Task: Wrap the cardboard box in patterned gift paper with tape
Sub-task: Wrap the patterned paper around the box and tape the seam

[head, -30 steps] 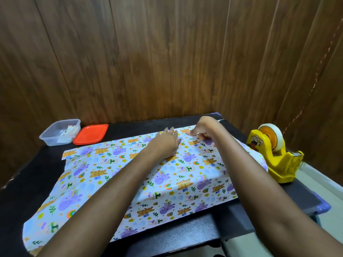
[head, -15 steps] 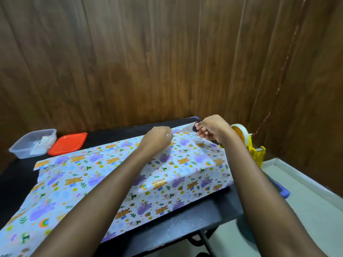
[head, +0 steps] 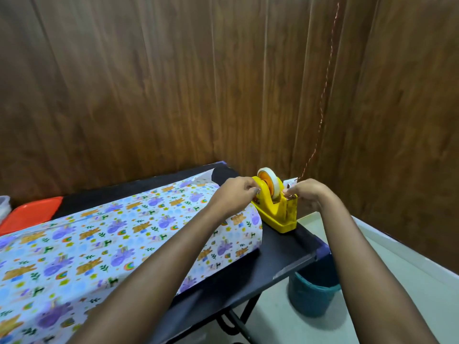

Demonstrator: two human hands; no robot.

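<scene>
Tape pull: left hand (head: 233, 192) grips tape dispenser (head: 274, 212), right hand (head: 309, 193) pinches tape end (head: 289, 188) at its cutter (head: 292, 199). I'd pin dispenser, draw short strip, snap down on cutter.

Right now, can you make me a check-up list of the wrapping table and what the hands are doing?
Surface: black table, mostly under paper.
Job's things: patterned gift paper draped over a raised shape, box itself hidden; yellow tape dispenser by the table's right edge.
Clutter: orange lid and a clear container, only its edge showing, far left.
Hands: left hand holds the dispenser's side; right hand pinches the tape at the cutter.
Cables: thin reddish cord hanging down the wall corner.
Surroundings: wooden wall; teal bucket under the table; pale floor.
</scene>
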